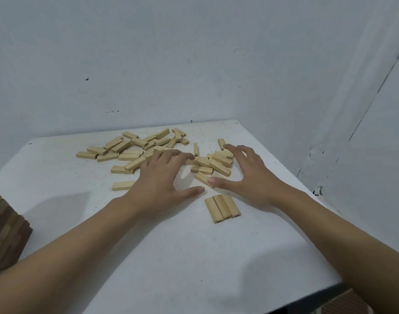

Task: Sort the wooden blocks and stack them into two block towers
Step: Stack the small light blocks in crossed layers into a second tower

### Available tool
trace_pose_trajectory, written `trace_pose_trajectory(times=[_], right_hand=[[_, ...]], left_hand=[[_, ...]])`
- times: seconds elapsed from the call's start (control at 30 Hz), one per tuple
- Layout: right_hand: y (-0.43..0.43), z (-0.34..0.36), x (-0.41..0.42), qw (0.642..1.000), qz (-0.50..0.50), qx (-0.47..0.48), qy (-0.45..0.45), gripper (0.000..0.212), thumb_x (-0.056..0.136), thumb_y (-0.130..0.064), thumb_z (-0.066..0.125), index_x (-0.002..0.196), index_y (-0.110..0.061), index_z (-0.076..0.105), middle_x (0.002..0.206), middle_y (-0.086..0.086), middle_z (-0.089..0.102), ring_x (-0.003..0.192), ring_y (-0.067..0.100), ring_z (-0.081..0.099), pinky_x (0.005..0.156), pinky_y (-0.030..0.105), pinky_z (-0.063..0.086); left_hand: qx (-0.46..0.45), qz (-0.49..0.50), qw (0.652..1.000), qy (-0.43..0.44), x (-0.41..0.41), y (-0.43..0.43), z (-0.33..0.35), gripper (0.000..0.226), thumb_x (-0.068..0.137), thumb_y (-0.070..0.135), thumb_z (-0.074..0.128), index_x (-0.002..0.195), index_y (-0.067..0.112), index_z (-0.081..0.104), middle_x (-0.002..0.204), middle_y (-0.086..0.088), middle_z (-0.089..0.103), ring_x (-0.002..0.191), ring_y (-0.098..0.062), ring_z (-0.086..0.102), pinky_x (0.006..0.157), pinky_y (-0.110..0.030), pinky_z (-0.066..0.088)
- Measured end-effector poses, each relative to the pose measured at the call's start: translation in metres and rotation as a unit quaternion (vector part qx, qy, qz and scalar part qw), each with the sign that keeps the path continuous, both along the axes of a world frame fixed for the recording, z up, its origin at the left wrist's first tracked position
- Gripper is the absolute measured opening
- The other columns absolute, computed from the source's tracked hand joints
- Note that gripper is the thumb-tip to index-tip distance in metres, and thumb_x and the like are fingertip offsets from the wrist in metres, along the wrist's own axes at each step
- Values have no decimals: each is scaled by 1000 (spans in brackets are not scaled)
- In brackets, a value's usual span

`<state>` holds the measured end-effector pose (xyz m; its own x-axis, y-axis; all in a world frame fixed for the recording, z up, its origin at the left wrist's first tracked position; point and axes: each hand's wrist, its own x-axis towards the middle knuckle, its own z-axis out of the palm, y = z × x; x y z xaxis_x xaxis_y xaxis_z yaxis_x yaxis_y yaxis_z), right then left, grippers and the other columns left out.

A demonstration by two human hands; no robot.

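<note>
three-block row: side by side
loose blocks: scattered beyond row
left hand: beyond row, fingers spread
right hand: beyond row, fingers spread, maybe touching blocks
dark tower: far left of row

Three pale blocks are lying side by side, touching, as a row on the white table. Just beyond the row, the left hand and the right hand are reaching palm-down with fingers spread, flanking a small heap. The right thumb is touching one heap block. Farther beyond the row and to its left, scattered blocks are lying loose. Far left of the row, a darker stack is standing.
</note>
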<state>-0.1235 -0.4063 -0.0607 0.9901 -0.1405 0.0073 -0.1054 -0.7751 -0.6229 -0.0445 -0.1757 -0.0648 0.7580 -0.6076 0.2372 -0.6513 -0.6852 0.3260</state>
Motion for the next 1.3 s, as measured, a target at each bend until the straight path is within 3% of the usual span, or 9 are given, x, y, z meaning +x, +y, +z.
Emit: trace_pose_trajectory(times=[0.1,0.23,0.37,0.53,0.77,1.0,1.17,1.23,1.3], right_hand=[[3,-2,16,998,18,-15,58,120,59,-97,57,158,-56,1,170,-15,-13,157,12,-16,127,52,9],[10,0,35,992,33,-81,96,114,75,-88,53,161,-46,-8,170,1,-24,155,24,-27,126,51,-7],[16,1,53,988,38,-118,95,108,82,-85,48,162,-40,-9,170,9,-23,155,25,-27,124,45,-12],[24,-2,79,987,53,-136,62,104,83,-86,44,163,-39,0,172,11,-8,158,24,-15,125,43,-8],[48,-7,107,980,102,-159,62,96,88,-83,38,164,-36,2,172,13,-8,158,28,-14,127,47,-8],[80,-11,114,980,87,-174,51,97,87,-86,27,164,-32,3,171,20,-4,158,33,-13,127,52,-6],[85,0,101,993,57,-98,-41,67,102,-65,35,158,-28,28,164,10,30,154,28,21,125,47,17],[84,2,92,986,40,-117,-112,44,105,-47,43,142,-25,51,138,3,54,130,27,50,105,38,38],[85,3,79,970,40,-170,-171,30,104,-34,48,122,-19,67,117,-1,61,110,22,55,91,35,42]], left_hand=[[70,31,997,-21,7,0,-9,78,77,90,27,143,50,37,159,6,31,149,-18,19,113,-50,19],[71,71,993,-64,11,1,-6,76,79,83,23,140,43,44,152,4,39,144,-19,25,109,-51,19],[33,181,982,-33,25,21,2,61,91,76,40,142,42,44,156,0,34,147,-23,20,113,-55,18],[91,261,961,19,28,53,-4,76,85,84,32,151,47,23,163,-8,15,152,-26,9,113,-57,17],[127,269,954,39,37,61,-14,73,90,81,8,156,50,8,165,-14,13,155,-29,6,112,-59,16],[122,262,957,25,37,61,-13,65,93,76,10,153,50,15,165,-14,12,154,-29,7,111,-59,18],[63,226,972,-31,20,64,-5,52,100,65,28,145,42,42,161,-4,25,150,-22,19,113,-50,20],[50,198,977,-58,9,67,-6,52,100,60,32,141,34,52,156,-3,37,145,-23,32,110,-48,27],[46,158,982,-92,-8,73,-7,59,94,56,28,129,26,64,142,-5,53,133,-27,47,98,-47,39]])
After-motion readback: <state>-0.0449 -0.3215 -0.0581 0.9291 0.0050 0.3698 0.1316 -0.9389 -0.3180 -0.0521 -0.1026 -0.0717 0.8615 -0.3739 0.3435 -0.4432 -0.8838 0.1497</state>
